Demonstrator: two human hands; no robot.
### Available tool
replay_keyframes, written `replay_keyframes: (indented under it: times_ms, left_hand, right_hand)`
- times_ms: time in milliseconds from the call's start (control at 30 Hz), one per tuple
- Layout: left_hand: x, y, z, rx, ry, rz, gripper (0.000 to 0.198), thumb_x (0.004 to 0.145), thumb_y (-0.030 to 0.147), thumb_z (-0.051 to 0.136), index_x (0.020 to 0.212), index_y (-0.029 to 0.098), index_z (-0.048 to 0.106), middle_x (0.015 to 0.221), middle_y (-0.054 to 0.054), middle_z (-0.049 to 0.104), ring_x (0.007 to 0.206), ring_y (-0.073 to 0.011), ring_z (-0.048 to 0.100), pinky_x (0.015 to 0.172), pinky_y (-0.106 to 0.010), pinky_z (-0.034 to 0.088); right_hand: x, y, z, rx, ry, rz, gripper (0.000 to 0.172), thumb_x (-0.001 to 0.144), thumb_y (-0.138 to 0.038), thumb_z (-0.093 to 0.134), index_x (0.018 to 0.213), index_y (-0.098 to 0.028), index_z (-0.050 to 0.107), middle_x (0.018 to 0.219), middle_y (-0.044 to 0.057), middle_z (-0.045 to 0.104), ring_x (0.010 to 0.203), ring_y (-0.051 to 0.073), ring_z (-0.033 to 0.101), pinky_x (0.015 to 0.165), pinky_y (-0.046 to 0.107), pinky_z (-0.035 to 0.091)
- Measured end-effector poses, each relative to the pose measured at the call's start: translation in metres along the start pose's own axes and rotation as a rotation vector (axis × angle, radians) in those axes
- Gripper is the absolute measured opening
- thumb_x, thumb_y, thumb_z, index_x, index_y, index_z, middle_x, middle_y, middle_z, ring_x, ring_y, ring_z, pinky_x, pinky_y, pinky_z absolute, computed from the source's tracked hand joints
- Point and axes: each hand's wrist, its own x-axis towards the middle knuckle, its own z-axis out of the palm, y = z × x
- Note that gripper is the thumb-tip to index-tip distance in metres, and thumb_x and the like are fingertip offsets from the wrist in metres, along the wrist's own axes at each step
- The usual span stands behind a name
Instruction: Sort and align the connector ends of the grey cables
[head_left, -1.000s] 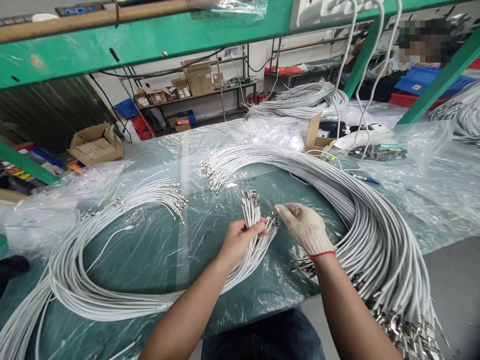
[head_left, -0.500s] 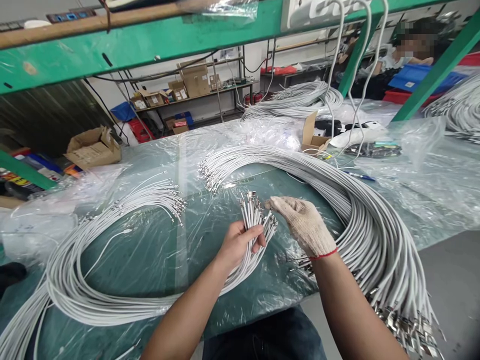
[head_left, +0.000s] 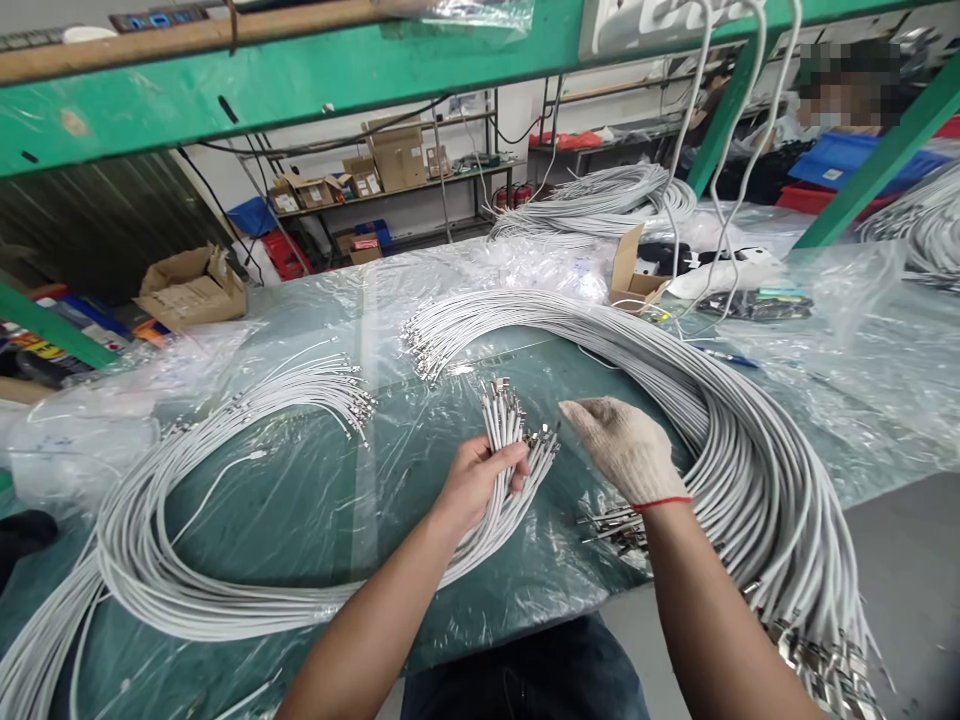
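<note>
My bare left hand [head_left: 474, 482] is wrapped round a bundle of white cables [head_left: 504, 412] just below their metal-tipped ends, which fan upward. The bundle runs back under my left forearm into a big loop of white cables [head_left: 240, 612] on the left of the table. To the right of the held ends is my right hand [head_left: 624, 448], in a knitted glove with a red cuff. Its fingers are pinched together, apart from the bundle; whether anything small is between them is hidden. A thicker coil of white cables [head_left: 720, 400] curves behind and beside it.
Clear plastic sheeting covers the green table [head_left: 420, 430]. A small open carton [head_left: 636, 280], a blue pen [head_left: 727, 357] and a dark plastic-wrapped packet [head_left: 761, 303] lie toward the back right. A green beam [head_left: 300, 90] crosses above. A person [head_left: 840, 95] is in the right background.
My right hand has drawn away to the right from the cable ends, its fingers still pinched. My left hand keeps its hold on the bundle. The whole view has shifted slightly.
</note>
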Motion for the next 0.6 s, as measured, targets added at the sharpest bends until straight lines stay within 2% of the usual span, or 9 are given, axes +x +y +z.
replay_keyframes:
  times_ms: [67, 100, 167, 233, 333, 500, 600]
  left_hand:
    - [-0.001, 0.0, 0.0, 0.018, -0.056, -0.015, 0.035, 0.07, 0.041, 0.077, 0.059, 0.013, 0.059, 0.056, -0.001, 0.057, 0.047, -0.0062, 0.045, 0.049, -0.022, 0.034]
    - [-0.001, 0.001, 0.0, 0.025, -0.069, -0.015, 0.036, 0.07, 0.041, 0.077, 0.058, 0.013, 0.058, 0.055, -0.001, 0.055, 0.046, -0.0057, 0.044, 0.047, -0.022, 0.032]
    - [-0.002, 0.001, 0.0, 0.035, -0.082, -0.014, 0.036, 0.07, 0.04, 0.077, 0.059, 0.013, 0.057, 0.054, 0.0, 0.054, 0.045, -0.0054, 0.042, 0.045, -0.021, 0.029]
    - [-0.003, 0.002, 0.0, 0.043, -0.093, -0.016, 0.034, 0.07, 0.039, 0.077, 0.06, 0.013, 0.058, 0.054, 0.0, 0.054, 0.045, -0.0054, 0.042, 0.045, -0.021, 0.029]
    - [-0.004, 0.003, 0.0, 0.064, -0.123, -0.026, 0.035, 0.071, 0.04, 0.077, 0.059, 0.013, 0.058, 0.053, -0.001, 0.054, 0.044, -0.0056, 0.041, 0.044, -0.022, 0.029]
    - [-0.004, -0.001, 0.001, 0.084, -0.115, -0.029, 0.037, 0.069, 0.043, 0.078, 0.058, 0.012, 0.06, 0.054, -0.002, 0.056, 0.044, -0.0057, 0.043, 0.046, -0.022, 0.03]
    - [-0.001, -0.005, 0.0, 0.079, -0.043, -0.01, 0.036, 0.067, 0.045, 0.08, 0.066, 0.012, 0.068, 0.064, -0.005, 0.065, 0.053, -0.0099, 0.053, 0.053, -0.024, 0.039]
  right_hand:
    - [-0.003, -0.002, 0.003, 0.072, 0.034, -0.048, 0.042, 0.087, -0.054, 0.055, 0.087, -0.019, 0.077, 0.09, 0.01, 0.074, 0.091, 0.028, 0.066, 0.075, 0.033, 0.045]
    - [-0.005, -0.005, 0.004, 0.194, -0.004, -0.078, 0.042, 0.087, -0.055, 0.055, 0.091, -0.018, 0.076, 0.095, 0.01, 0.074, 0.094, 0.027, 0.066, 0.078, 0.033, 0.046]
    - [-0.01, -0.012, 0.008, 0.47, -0.164, -0.137, 0.043, 0.085, -0.056, 0.058, 0.092, -0.017, 0.075, 0.097, 0.009, 0.074, 0.092, 0.024, 0.066, 0.079, 0.03, 0.048]
    - [-0.014, -0.018, 0.011, 0.643, -0.31, -0.155, 0.044, 0.082, -0.058, 0.062, 0.085, -0.016, 0.074, 0.09, 0.008, 0.073, 0.086, 0.022, 0.064, 0.075, 0.028, 0.049]
    - [-0.016, -0.02, 0.013, 0.725, -0.368, -0.107, 0.043, 0.078, -0.059, 0.068, 0.076, -0.016, 0.07, 0.079, 0.005, 0.07, 0.077, 0.019, 0.061, 0.068, 0.027, 0.048]
    - [-0.016, -0.018, 0.011, 0.809, -0.474, -0.034, 0.046, 0.077, -0.062, 0.067, 0.072, -0.016, 0.067, 0.067, 0.005, 0.065, 0.067, 0.018, 0.058, 0.062, 0.027, 0.046]
    - [-0.015, -0.015, 0.012, 0.772, -0.431, -0.023, 0.048, 0.076, -0.065, 0.066, 0.072, -0.017, 0.068, 0.065, 0.005, 0.065, 0.067, 0.018, 0.058, 0.061, 0.026, 0.045]
